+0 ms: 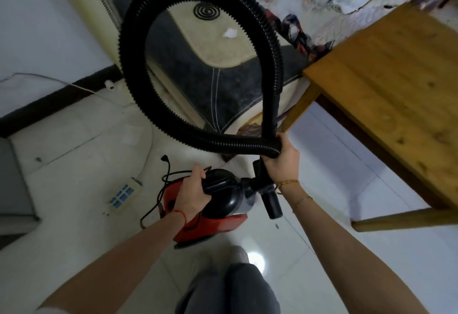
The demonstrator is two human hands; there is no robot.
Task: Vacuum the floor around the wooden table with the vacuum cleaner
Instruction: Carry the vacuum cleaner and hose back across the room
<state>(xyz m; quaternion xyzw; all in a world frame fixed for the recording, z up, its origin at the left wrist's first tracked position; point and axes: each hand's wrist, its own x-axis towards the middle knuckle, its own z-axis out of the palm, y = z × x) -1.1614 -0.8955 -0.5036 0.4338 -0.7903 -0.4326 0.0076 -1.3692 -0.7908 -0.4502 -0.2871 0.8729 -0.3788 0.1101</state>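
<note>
A red and black vacuum cleaner [223, 217] hangs just above the white tiled floor [347, 214]. My left hand [190, 192] grips its black top handle. My right hand [280, 160] is closed around the black ribbed hose [138, 23], which loops up high in front of me and crosses itself at my fist. A short black nozzle [271, 202] sticks out below my right wrist. The wooden table [396, 85] stands to the right, one corner and leg close to my right hand.
A white power strip [124, 194] with its cord lies on the floor to the left. The vacuum's black cable [158, 189] trails beside it. A grey and cream sofa [210, 65] stands ahead, a dark skirting board [49, 100] along the left wall. My shoe [239, 254] is below.
</note>
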